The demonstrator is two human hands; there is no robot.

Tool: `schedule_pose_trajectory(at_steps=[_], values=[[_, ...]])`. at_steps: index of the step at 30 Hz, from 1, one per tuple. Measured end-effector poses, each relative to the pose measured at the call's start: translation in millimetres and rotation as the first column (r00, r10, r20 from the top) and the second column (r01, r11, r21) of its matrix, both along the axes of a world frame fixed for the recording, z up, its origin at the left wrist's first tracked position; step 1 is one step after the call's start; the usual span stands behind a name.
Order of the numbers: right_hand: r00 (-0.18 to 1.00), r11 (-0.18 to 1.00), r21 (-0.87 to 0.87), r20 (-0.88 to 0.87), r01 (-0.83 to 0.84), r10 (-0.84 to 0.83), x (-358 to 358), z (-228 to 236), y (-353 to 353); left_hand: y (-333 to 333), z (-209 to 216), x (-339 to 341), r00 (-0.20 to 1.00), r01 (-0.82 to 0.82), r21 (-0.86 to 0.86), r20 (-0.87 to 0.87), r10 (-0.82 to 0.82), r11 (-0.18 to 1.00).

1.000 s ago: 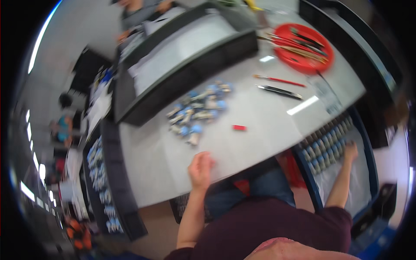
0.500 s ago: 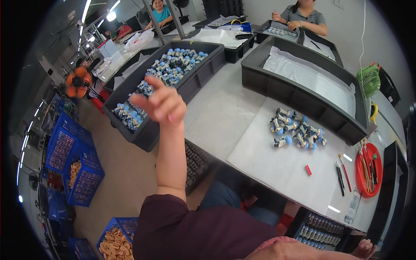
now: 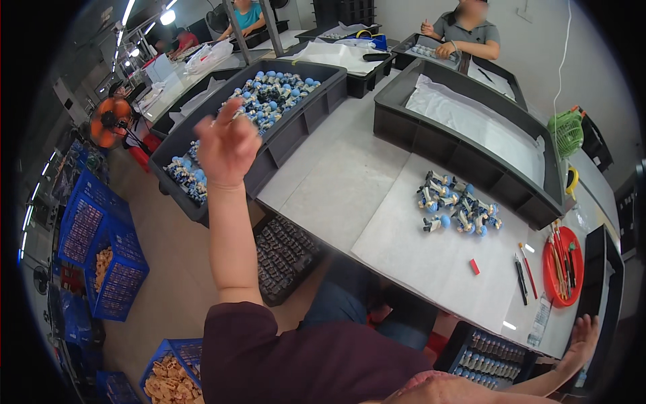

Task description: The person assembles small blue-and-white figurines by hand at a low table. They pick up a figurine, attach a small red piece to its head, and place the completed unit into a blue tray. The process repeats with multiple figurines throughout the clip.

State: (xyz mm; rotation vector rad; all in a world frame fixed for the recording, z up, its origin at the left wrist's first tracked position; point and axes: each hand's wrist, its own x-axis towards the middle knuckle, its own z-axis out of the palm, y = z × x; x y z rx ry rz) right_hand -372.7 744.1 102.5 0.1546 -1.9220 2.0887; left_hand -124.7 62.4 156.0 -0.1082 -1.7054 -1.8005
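Workshop counter, grey bins around. Our left hand is raised over the bin of blue figurines, fingers loosely curled; whether it pinches anything, we cannot tell. Right hand spread wide, empty, near a red tray. We judge a fetch step: reach down, grab pieces. Loose figurine pile sits between hands.

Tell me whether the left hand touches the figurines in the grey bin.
Apart. In the head view the left hand is raised in the air above the grey bin, clear of the figurines.
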Motion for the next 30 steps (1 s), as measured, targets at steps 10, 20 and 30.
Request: schedule_pose_trajectory(at_steps=[10,20,30], values=[[0.909,0.915,-0.105,-0.202,-0.391,0.365,9,-3,20,20,6,10,0.931,0.321,-0.047,-0.169,-0.324,0.946],[0.577,0.689,0.088,-0.477,-0.719,0.663,27,-4,-18,55,1,-23,0.890,0.405,-0.653,0.442,-0.113,0.640],[0.745,0.726,0.413,-0.151,-0.550,0.650,65,5,-53,86,-12,-42,0.707,0.436,-0.662,0.671,0.223,0.609]])
